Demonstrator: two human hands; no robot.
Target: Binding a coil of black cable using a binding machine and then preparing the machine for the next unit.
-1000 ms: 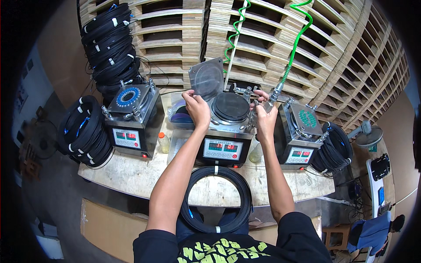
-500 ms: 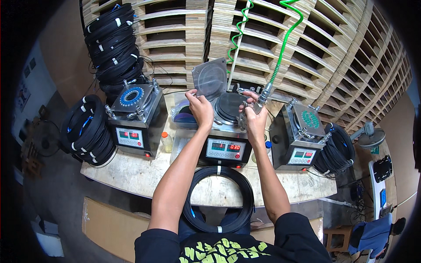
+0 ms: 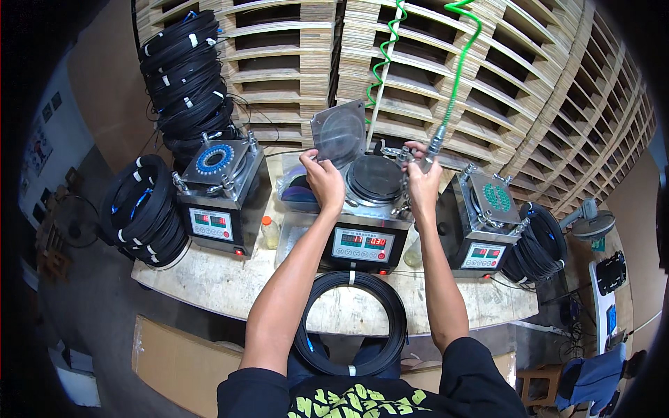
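Observation:
My left hand point(image 3: 325, 182) pinches the lower left edge of a square metal plate point(image 3: 340, 132), which is tilted up with its face toward me. In my right hand point(image 3: 424, 184) is an air blow gun point(image 3: 433, 148), fed by a green hose point(image 3: 456, 83) from above. Between my hands lies the dark round disc point(image 3: 375, 177) on top of the middle polishing machine point(image 3: 362, 242), whose display is lit. A coil of black cable point(image 3: 354, 366) lies in front of that machine, reaching over the table's near edge.
Similar machines stand at left point(image 3: 214, 226) and right point(image 3: 481, 252), carrying plates ringed with blue and green connectors. Stacks of black cable coils point(image 3: 185, 76) rise at the left. An orange-capped bottle point(image 3: 269, 233) stands beside the middle machine. Wooden pallets point(image 3: 265, 42) back the table point(image 3: 209, 285).
My right hand has moved a little to the right with the blow gun, away from the disc. My left hand keeps its hold on the plate. The whole view has shifted slightly.

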